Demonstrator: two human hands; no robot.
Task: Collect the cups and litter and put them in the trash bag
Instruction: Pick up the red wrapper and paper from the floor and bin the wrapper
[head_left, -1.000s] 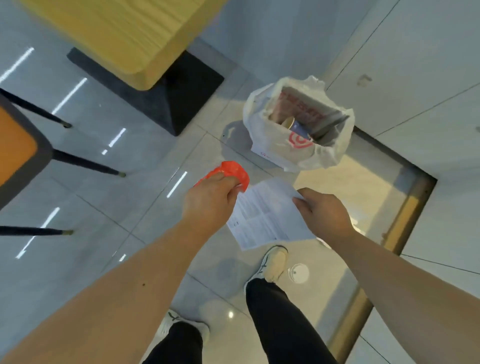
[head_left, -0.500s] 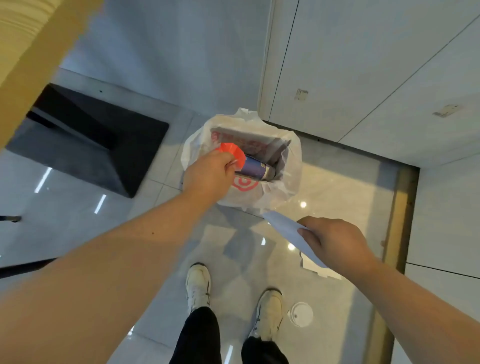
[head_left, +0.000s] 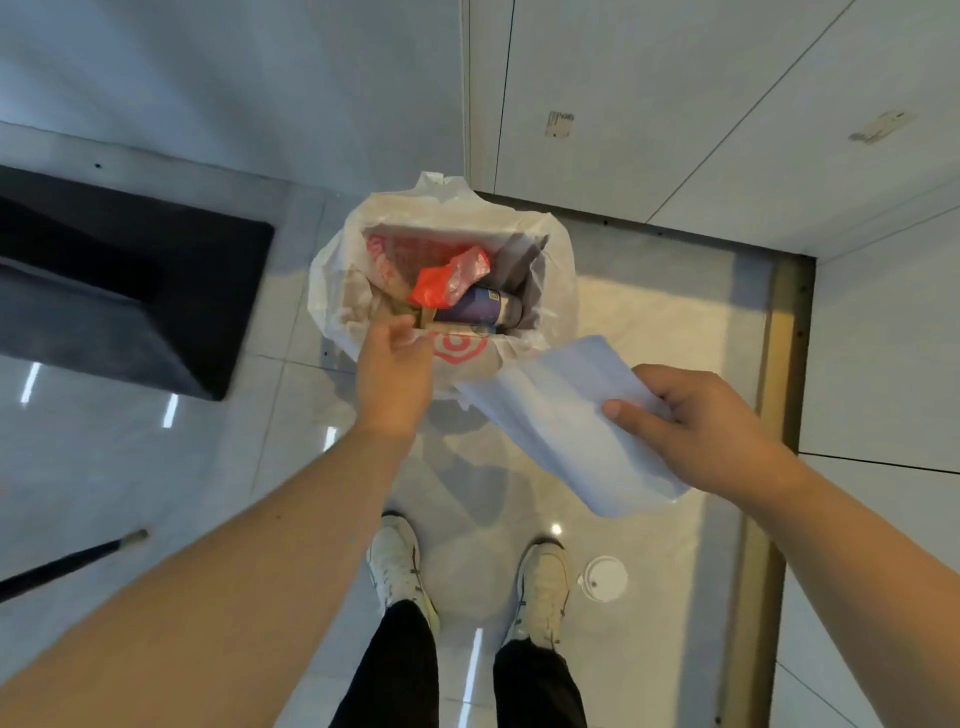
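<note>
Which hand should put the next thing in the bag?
Probably the right hand: it already grips the paper just beside the bag. The left hand at the bag's rim is empty, the red wrapper already inside.

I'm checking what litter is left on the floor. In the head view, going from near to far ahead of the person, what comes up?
White cup lid on the floor → sheet of paper in the right hand → trash bag holding the red wrapper.
</note>
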